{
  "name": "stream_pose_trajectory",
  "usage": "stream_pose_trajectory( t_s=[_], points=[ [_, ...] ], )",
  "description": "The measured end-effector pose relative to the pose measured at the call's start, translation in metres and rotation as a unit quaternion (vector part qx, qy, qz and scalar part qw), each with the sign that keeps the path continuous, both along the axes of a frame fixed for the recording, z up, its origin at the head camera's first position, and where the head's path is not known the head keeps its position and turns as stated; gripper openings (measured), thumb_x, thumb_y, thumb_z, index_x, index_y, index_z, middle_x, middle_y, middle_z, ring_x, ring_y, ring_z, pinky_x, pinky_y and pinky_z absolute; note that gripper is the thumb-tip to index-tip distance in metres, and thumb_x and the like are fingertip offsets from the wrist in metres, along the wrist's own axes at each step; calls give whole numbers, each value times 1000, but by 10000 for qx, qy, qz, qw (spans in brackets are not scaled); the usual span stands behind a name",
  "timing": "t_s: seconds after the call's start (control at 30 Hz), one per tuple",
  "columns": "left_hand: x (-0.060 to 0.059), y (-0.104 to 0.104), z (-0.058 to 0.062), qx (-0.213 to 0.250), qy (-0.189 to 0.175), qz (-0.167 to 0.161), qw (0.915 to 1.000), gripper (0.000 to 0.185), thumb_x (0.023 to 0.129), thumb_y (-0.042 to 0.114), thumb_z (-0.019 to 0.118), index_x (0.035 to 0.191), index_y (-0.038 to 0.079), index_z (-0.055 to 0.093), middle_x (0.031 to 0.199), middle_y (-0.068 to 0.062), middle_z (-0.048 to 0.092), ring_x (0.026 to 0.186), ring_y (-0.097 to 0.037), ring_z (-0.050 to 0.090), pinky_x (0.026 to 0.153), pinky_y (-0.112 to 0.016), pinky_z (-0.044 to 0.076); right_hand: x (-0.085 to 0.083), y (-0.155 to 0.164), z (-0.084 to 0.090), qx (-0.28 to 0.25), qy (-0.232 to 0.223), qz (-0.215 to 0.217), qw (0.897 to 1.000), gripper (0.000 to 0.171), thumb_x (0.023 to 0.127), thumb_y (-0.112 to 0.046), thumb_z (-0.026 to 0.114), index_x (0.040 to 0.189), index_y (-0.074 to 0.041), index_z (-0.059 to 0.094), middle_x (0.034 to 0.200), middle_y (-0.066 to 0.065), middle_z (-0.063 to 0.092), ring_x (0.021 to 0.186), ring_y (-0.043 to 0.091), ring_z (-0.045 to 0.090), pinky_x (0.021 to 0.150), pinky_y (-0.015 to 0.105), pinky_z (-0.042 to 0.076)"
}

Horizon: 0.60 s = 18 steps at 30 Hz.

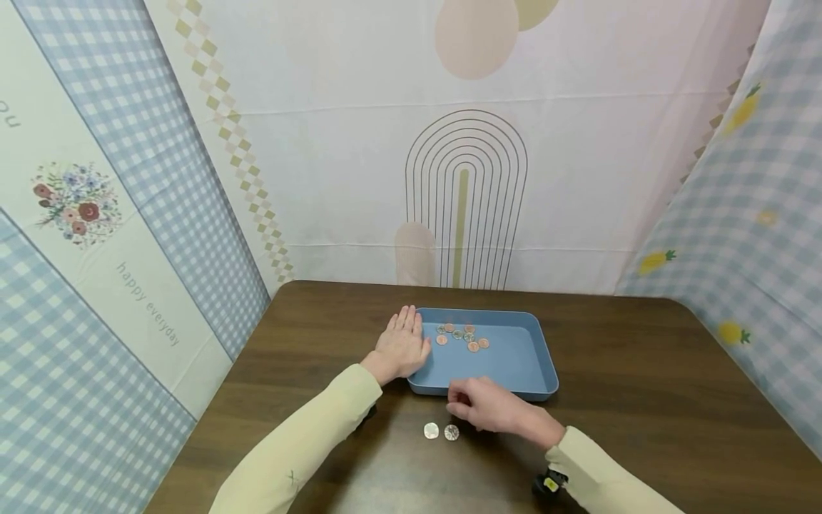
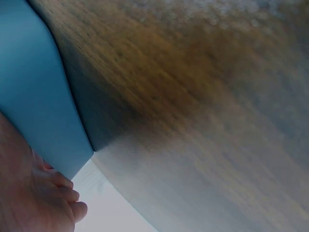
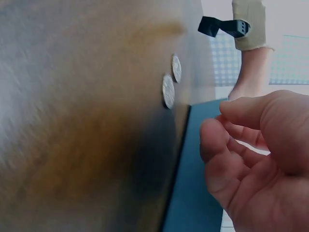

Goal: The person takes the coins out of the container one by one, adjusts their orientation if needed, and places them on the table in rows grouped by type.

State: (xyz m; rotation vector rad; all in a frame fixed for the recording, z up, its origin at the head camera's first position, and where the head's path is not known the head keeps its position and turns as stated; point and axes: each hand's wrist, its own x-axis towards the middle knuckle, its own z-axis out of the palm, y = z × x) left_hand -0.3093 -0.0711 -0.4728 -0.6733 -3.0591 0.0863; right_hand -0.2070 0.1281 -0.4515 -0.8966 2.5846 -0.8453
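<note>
L hand [image 2: 29, 193] fingers [image 2: 72, 195] against blue tray [image 2: 34, 96], wood table [image 2: 193, 121].

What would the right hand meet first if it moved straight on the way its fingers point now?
Probably the two silver coins on the table. The right hand points left, just before the blue tray; the coins lie slightly nearer the person, so it may pass beside them.

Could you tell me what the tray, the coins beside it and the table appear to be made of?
Tray: likely plastic, matte blue, with rounded moulded corners. Coins on the table: metal, silvery and shiny; those in the tray look coppery. Table: dark wood grain, smooth with a slight sheen; solid wood or laminate cannot be told.
</note>
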Motion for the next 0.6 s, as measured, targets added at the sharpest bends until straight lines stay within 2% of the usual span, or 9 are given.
stream_pose_trajectory(
  t_s=[0.37, 0.6],
  points=[
    [1, 0, 1, -39, 0, 43, 10000, 66, 104, 41, 22, 154, -2, 25, 163, -21, 18, 153, -32, 16, 124, -43, 18, -18, 4, 11, -234, 436, -60, 9988, 16, 96, -14, 62, 79, -15, 61, 59, -8, 54, 44, 1, 51, 46, 21, 45],
    [3, 1, 3, -9, -93, 52, 9999, 65, 105, 41, 23, 154, -3, 23, 163, -20, 15, 153, -31, 14, 124, -42, 16, -28, 6, 14, -189, 600, -79, 9980, 16, 95, -13, 63, 79, -14, 61, 62, -7, 55, 45, 1, 51, 47, 20, 45]
  ],
)
